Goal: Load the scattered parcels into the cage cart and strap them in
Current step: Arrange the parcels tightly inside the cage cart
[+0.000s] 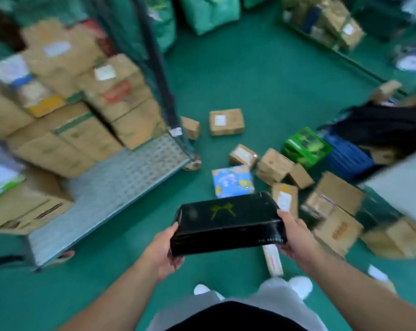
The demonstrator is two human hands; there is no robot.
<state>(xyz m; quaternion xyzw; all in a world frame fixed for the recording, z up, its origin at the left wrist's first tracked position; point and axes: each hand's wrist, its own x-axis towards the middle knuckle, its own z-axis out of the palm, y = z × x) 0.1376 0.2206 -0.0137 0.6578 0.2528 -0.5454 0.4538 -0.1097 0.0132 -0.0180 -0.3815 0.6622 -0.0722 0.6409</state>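
Black box (228,220) is held at lower centre, clamped at each end: left hand (164,249) and right hand (295,235) curl round it, thumbs on top. Recommend laying it flat on the cart (130,177) deck, left of frame, tight against the cartons (66,139).

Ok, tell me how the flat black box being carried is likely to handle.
The black box is probably stiff: its edges look straight between the left hand and right hand. Its glossy wrap may be slippery, so a grip at both ends suits it. Flat and low, it should lie steady, unlikely to tip.
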